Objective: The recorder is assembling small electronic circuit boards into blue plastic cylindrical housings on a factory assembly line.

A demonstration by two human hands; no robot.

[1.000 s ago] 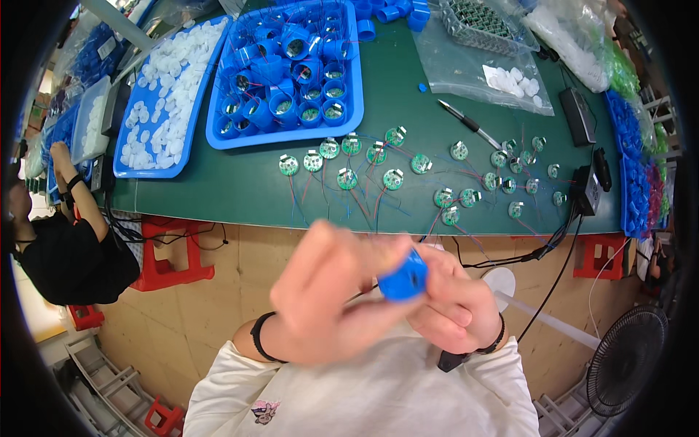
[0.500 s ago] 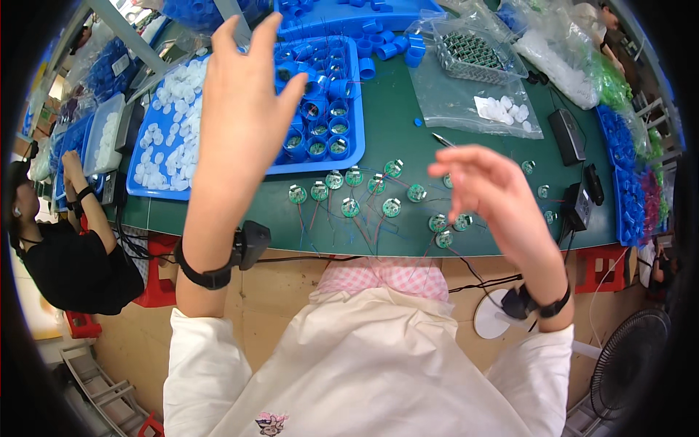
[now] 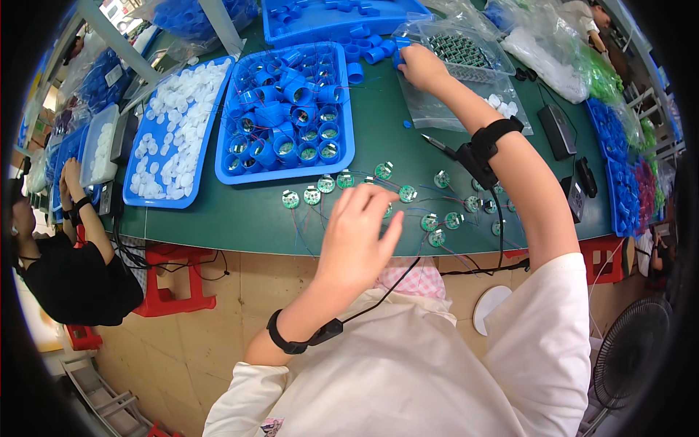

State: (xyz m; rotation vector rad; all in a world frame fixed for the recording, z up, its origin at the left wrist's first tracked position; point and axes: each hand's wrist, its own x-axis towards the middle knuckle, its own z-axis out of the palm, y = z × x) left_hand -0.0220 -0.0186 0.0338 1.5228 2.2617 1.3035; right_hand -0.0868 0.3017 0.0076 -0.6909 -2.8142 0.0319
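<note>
My right hand reaches to the far side of the green table, with its fingertips closed on a blue plastic cup beside a loose pile of similar cups. Near the front edge, my left hand hovers with fingers loosely curved and thumb apart, holding nothing I can see. It covers some of the small round green circuit boards, which lie in loose rows with thin wires trailing from them. A blue tray of cups stands left of centre, several of them with boards inside.
Another blue tray holds white discs. At the back are a blue bin and a clear tray of boards on a plastic bag. A pen-like tool lies under my right wrist. A co-worker sits at the left.
My right hand has moved forward from above the boards to the cup pile and closed on a cup. My left hand has come back from above the trays to the boards.
</note>
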